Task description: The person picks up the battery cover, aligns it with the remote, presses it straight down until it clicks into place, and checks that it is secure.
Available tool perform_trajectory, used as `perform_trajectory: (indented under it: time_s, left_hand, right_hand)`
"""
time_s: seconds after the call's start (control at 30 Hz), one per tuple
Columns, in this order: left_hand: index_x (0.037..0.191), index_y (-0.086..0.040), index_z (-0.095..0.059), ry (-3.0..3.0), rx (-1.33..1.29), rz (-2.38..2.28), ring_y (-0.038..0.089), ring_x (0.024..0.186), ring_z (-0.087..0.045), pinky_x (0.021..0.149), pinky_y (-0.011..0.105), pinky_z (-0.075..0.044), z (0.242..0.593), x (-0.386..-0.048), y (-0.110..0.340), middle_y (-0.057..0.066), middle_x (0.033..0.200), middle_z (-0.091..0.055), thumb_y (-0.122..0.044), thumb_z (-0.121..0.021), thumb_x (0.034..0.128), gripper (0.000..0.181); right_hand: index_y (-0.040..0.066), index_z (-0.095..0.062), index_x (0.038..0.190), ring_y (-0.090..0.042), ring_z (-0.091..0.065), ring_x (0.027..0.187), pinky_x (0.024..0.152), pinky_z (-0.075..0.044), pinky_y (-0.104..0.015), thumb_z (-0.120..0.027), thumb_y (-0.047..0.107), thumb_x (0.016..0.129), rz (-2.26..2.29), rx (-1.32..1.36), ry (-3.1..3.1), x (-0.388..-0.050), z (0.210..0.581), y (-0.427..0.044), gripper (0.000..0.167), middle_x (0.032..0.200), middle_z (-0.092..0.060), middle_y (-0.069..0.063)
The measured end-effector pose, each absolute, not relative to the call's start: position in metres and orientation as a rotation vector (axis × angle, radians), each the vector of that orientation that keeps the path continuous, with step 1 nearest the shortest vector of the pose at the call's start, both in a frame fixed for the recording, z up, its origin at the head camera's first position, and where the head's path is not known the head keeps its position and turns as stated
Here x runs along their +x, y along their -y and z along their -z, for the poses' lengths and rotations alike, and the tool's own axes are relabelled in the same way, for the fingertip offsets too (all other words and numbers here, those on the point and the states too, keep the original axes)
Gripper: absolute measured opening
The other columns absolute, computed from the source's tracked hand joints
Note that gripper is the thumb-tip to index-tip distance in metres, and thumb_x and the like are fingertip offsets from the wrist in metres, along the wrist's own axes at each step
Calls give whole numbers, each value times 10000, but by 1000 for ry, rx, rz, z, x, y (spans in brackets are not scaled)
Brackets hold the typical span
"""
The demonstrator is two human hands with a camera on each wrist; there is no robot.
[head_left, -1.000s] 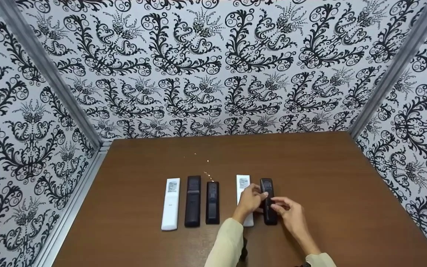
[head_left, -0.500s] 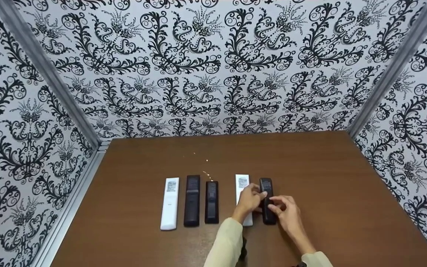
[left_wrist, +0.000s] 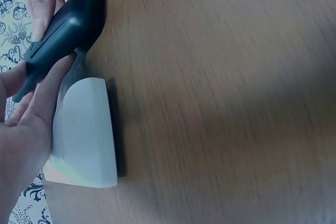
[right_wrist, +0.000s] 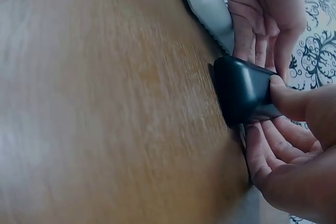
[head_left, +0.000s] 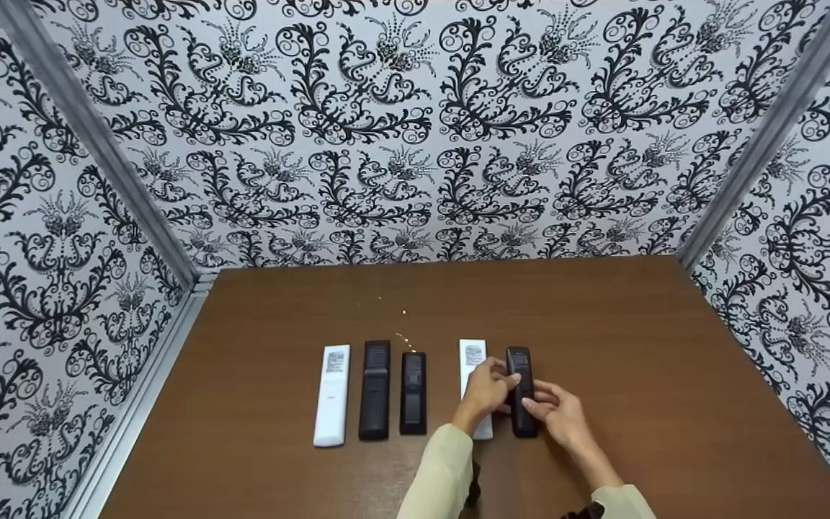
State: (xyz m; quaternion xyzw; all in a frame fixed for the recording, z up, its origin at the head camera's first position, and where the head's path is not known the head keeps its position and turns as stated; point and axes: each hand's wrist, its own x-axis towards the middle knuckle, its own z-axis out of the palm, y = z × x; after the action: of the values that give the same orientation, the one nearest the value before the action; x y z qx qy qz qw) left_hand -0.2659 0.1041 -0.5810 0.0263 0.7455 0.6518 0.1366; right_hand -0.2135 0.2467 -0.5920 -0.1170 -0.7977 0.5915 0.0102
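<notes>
A black remote control (head_left: 523, 411) lies back side up at the right end of a row, between both hands. My left hand (head_left: 485, 388) reaches over the white remote control (head_left: 472, 352) and pinches the black one, thumb on top and fingers along its left side. From the other side my right hand (head_left: 563, 417) grips it, thumb on top, fingers at its right edge. In the left wrist view the near end of the black remote (left_wrist: 79, 22) looks slightly raised. The right wrist view has the fingers of both hands around the black remote (right_wrist: 241, 90).
Further left lie a small black remote (head_left: 413, 404), a longer black remote (head_left: 374, 404) and a white remote (head_left: 331, 404), roughly parallel. They rest on a brown wooden table (head_left: 278, 310). Patterned panels (head_left: 386, 144) with metal edge strips stand behind and at both sides.
My right hand's fingers have moved from above the black remote to its right side, and the thumb now rests on top. My left hand stays in place.
</notes>
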Motion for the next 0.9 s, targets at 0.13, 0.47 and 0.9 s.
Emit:
perform_trajectory:
  time_s: [0.13,0.47,0.9]
  left_hand:
    - [1117,-15,-599,-2156,69,-1891,184,731,-679,583,407,-607,580,-266,-106,119,945,-707,-121,-671,948,212]
    - [1150,61,-698,-2514,198,-1776,90,751,-662,672,217,-552,585,-262,-115,114,883,-753,-96,-713,912,285]
    - [958,-38,-752,-3097,308,-1121,189,778,-655,676,265,-545,583,-249,-127,53,834,-619,-101,-724,896,93]
  right_hand:
    - [-89,-575,1325,-192,-683,953,736,-515,-161,-728,60,900,-1851,-380,2482,-213,594,-248,475,1127,-692,-242]
    - [-69,-594,1319,-215,-668,981,750,-500,-164,-684,90,943,-1697,-339,2519,-213,600,-247,417,1146,-688,-253]
    - [-32,-664,1256,-251,-685,900,737,-490,-275,-682,133,945,-1326,-384,2607,-213,601,-239,353,983,-703,-173]
